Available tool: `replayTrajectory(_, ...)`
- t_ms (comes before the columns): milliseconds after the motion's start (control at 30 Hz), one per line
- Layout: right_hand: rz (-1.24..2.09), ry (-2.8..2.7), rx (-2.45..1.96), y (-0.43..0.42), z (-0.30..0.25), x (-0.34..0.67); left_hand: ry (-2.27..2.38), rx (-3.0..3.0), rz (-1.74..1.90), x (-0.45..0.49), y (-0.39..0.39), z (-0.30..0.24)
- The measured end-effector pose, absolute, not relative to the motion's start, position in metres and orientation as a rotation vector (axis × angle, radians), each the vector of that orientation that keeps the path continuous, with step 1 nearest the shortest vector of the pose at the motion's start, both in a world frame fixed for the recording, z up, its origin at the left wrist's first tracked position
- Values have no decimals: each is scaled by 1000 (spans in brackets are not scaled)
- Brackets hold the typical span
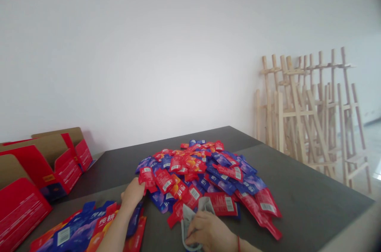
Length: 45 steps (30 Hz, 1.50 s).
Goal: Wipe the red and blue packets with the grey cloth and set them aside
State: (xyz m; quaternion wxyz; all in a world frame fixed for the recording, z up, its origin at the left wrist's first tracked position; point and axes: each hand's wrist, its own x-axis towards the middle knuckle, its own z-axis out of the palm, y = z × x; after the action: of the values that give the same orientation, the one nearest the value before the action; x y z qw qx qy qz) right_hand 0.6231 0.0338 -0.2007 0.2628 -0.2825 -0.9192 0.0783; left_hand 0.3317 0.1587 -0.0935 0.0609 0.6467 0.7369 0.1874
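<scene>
My left hand [133,191] is at the left edge of the pile, its fingers closed on the side of a red pouch [147,177] with a white label; its fingertips are partly hidden. Close to the front of the pile, my right hand [208,229] has its fingers bent and pressed together at a bag with a grey inside [187,217]. That bag's mouth gapes upward and its lower edge looks blue. Behind both hands lies a heap of red and blue spouted pouches [195,194], printed with fruit and barcodes.
Larger flat red and blue printed bags [76,232] lie at the front left, under my left forearm. Open red cardboard boxes [64,166] stand at the left of the dark table [300,188]. Wooden easels [297,117] lean by the white wall, beyond the table's right edge.
</scene>
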Motion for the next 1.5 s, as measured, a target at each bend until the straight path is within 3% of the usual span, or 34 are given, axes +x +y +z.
replayTrajectory(267, 331, -2286, -885, 23, -175, 629, 2073, 2173, 651, 358, 78, -88)
replayTrajectory(500, 452, -1921, -1014, 26, -167, 644, 1301, 2266, 972, 395, 37, -131)
replayTrajectory(700, 438, -1776, -937, 19, -163, 650, 1239, 2273, 1003, 409, 47, -157)
replayTrajectory(867, 446, -2259, -801, 5, -156, 649, 1405, 2317, 974, 402, 37, -161)
replayTrajectory(1000, 373, -2506, -889, 1, -151, 646, 1709, 2040, 692, 395, 25, -159)
replayTrajectory(1300, 156, -2691, -694, 2, -171, 619, 1462, 1578, 548, 413, 40, -171)
replayTrajectory(1500, 143, -2571, -1087, 16, -157, 602, 1400, 1573, 599, 408, 39, -181)
